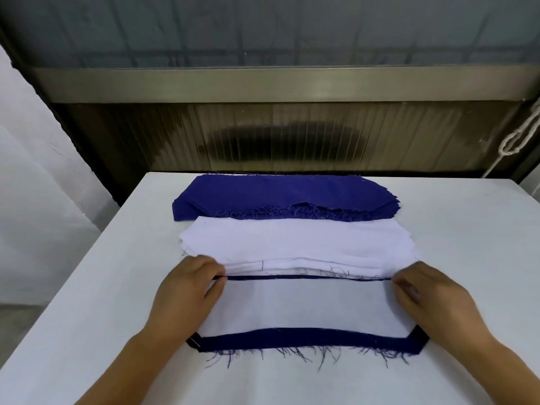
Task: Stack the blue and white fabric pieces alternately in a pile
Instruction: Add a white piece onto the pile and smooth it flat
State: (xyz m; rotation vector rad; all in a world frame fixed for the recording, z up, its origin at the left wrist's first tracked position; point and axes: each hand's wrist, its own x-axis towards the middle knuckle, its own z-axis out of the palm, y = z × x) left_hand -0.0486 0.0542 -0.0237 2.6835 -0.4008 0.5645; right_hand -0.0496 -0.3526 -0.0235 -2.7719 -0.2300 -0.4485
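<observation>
While left hand [187, 290] and right hand [429, 296] pinch white piece [301, 305] far edge | blue border [304, 340] exposed | table [455, 229] free rightward

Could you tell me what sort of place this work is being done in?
Probably a garment or sewing workshop: stacks of cut blue fabric pieces and white fabric pieces lie on a cloth-covered work table.

far stack [286, 197] behind middle stack [295, 244] | near pile [301, 308] in front, on table [73, 302]
</observation>
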